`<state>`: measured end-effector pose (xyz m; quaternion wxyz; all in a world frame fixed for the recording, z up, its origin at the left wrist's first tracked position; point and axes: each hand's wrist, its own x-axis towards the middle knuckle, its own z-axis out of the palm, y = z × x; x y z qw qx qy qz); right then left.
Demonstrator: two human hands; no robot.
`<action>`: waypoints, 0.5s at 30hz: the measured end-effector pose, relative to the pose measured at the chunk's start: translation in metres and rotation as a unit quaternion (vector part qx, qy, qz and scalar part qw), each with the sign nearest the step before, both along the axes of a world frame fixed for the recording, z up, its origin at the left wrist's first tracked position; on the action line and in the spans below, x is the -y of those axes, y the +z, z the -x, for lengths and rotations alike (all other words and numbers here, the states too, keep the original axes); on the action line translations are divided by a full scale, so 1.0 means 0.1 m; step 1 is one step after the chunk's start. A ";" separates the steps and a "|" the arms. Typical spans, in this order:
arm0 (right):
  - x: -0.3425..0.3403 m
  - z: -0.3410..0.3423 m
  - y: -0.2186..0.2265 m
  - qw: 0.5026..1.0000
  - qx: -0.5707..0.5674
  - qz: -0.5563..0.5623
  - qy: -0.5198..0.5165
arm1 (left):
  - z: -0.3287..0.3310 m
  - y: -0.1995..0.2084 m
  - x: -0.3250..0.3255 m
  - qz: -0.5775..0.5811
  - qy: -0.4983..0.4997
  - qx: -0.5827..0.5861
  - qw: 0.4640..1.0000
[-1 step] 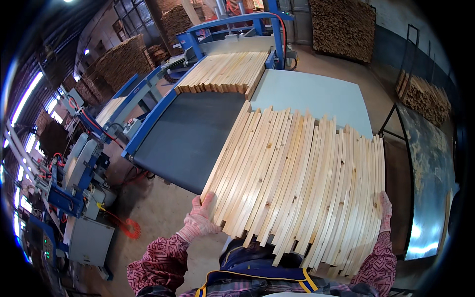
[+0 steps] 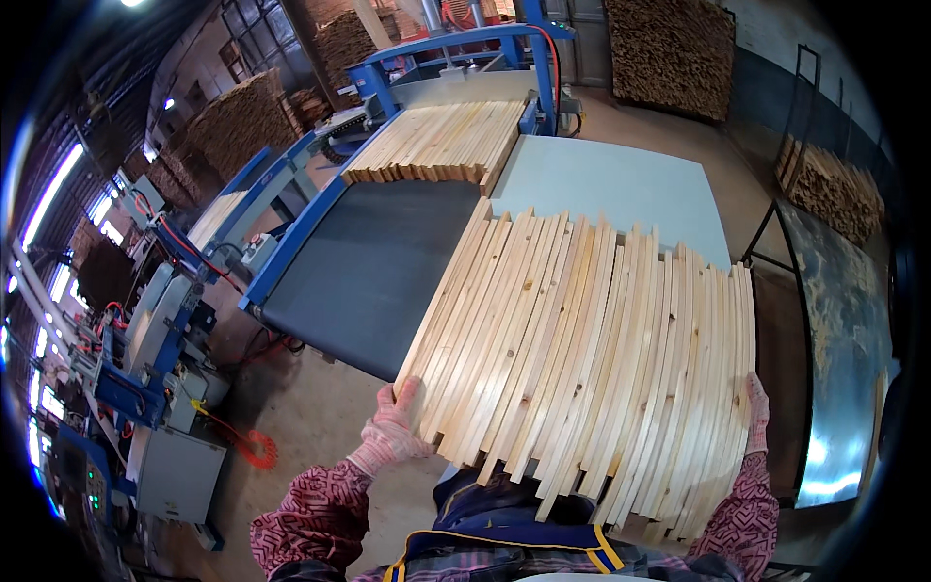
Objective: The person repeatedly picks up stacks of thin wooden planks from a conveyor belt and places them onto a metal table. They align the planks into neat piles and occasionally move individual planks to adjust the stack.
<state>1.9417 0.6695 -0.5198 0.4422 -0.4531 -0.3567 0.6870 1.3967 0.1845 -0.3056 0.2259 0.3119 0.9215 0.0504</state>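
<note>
Head view: two batches of pale, narrow wooden strips: near batch, far batch; strips too many to count surely. One black flat conveyor belt, one pale blue-grey smooth panel. Near batch lies right of belt, far end over panel, near ends uneven above lap. Two pink-white knit-gloved hands. Left forearm angles in from lower left; left hand part-curled, gripping near-left edge. Right forearm near upright; right hand against right edge, finger closure can't tell.
</note>
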 end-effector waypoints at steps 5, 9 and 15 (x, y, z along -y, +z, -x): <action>0.11 0.04 0.08 0.991 0.089 -0.069 0.071 | -0.03 0.07 -0.02 0.033 0.011 0.002 0.999; 0.13 0.07 0.18 0.983 0.147 -0.081 0.072 | -0.01 -0.01 0.00 0.017 0.001 0.000 1.000; 0.03 -0.13 -0.04 0.998 -0.005 -0.023 0.066 | 0.03 -0.06 0.03 -0.002 0.003 0.018 1.000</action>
